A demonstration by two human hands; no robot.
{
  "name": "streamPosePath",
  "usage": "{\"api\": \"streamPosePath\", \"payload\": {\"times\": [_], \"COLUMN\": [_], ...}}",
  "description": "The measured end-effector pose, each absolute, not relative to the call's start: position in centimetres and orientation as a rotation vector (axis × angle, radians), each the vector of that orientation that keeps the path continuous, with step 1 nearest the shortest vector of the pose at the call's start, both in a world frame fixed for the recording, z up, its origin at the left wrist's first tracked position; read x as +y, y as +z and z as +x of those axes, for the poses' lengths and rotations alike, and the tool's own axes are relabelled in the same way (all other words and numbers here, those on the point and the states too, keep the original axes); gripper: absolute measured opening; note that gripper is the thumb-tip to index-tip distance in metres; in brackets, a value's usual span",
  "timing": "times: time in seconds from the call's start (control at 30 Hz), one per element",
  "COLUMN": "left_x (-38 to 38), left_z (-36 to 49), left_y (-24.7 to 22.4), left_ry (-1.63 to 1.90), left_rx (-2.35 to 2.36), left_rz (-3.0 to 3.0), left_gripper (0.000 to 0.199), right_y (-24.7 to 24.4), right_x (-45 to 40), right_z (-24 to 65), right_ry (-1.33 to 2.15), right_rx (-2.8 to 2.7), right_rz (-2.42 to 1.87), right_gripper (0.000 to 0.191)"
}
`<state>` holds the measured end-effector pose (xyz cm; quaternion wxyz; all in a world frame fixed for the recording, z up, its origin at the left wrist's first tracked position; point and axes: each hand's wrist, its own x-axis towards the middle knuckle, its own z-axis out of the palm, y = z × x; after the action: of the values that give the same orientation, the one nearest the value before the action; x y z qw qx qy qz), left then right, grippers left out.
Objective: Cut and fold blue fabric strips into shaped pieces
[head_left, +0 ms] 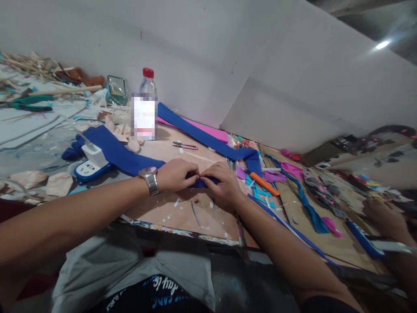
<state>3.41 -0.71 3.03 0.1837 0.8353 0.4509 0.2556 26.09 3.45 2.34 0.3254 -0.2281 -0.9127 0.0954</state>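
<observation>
A long blue fabric strip [119,152] runs across the work surface and passes between my hands. My left hand [177,174], below a metal wristwatch [150,179], pinches the strip from the left. Close against it, my right hand [223,182] pinches the same strip, thumbs nearly meeting. Just beyond my fingers lies a pair of small pink-handled thread snips [185,146]. Another blue length [202,137] stretches behind my hands and bends down at the right, near an orange utility knife [263,183]. My fingers hide the fold they hold.
A bottle with a red cap [148,73] stands near the wall. Left are a blue-and-white power strip [93,167] with a white plug and green-handled pliers [32,103]. Fabric scraps litter the right side, where another person's hand [386,215] is at work.
</observation>
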Motion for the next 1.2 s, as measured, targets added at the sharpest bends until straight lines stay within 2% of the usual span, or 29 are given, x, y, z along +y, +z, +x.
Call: {"api": "streamPosePath", "payload": {"times": [0.3,0.6,1.03,1.2], "left_x": [-0.7,-0.4,-0.3,-0.5], "left_z": [3.6,3.5,3.4,3.3], "left_y": [3.2,2.6,2.4,2.7], "left_ry": [0.564,0.667,0.736,0.742], "left_rx": [1.396,1.265,1.102,1.127], "left_rz": [2.661,2.62,2.582,2.528], "left_gripper": [0.029,0.025,0.022,0.024], "right_y": [2.5,3.5,2.9,2.8], "right_x": [3.7,3.9,4.8,5.0], "right_z": [26.1,26.2,26.8,27.1], "right_ry": [0.717,1.593,1.727,1.763], "right_rx": [-2.342,-2.071,-1.944,-1.88], "right_rz": [-0.853,-1.034,-1.024,-1.058], "right_gripper": [0.01,0.037,0.034,0.038]}}
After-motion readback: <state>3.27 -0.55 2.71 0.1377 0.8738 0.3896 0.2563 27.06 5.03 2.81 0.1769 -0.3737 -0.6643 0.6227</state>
